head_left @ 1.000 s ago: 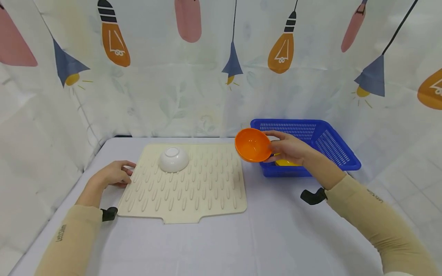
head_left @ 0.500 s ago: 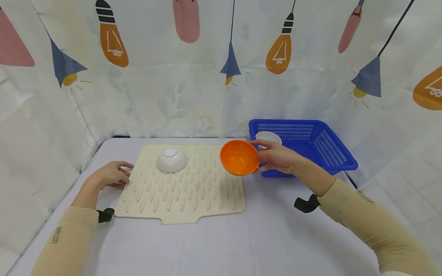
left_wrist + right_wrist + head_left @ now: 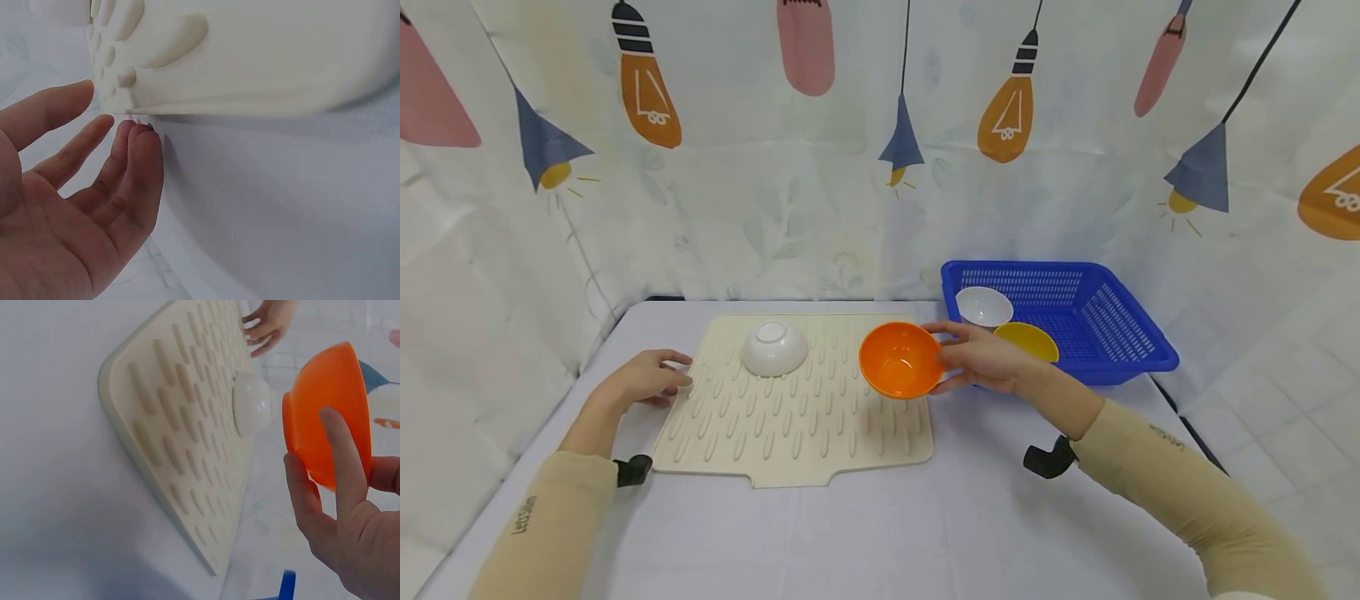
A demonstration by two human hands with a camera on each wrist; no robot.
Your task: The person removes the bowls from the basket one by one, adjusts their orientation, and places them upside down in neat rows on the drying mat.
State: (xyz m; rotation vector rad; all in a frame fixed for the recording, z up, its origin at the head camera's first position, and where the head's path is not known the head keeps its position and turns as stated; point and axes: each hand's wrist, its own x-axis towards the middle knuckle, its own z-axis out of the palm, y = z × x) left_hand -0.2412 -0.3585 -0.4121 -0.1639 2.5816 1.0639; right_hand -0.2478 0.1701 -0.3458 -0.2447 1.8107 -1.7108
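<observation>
My right hand [image 3: 981,358] holds an orange bowl [image 3: 900,360] by its right side, raised over the right part of a cream ridged drying mat [image 3: 805,417]. In the right wrist view the orange bowl [image 3: 331,412] is gripped between thumb and fingers, its base facing the mat's side. A white bowl [image 3: 774,348] sits upside down on the mat's back left. At the mat's left edge my left hand [image 3: 646,377] rests with loosely bent fingers. The left wrist view has the hand [image 3: 81,194] close by the mat edge [image 3: 250,109], holding nothing; whether its fingertips touch is unclear.
A blue slotted basket [image 3: 1120,325] stands at the back right of the white-covered table [image 3: 880,533]. Inside it are a white bowl [image 3: 984,306] and a yellow bowl [image 3: 1027,340], partly behind the right hand. A patterned curtain [image 3: 820,225] hangs behind the table.
My right hand has carried the orange bowl left and toward me, from beside the basket to over the mat. The white and yellow bowls in the basket now show. My left hand stays nearly still.
</observation>
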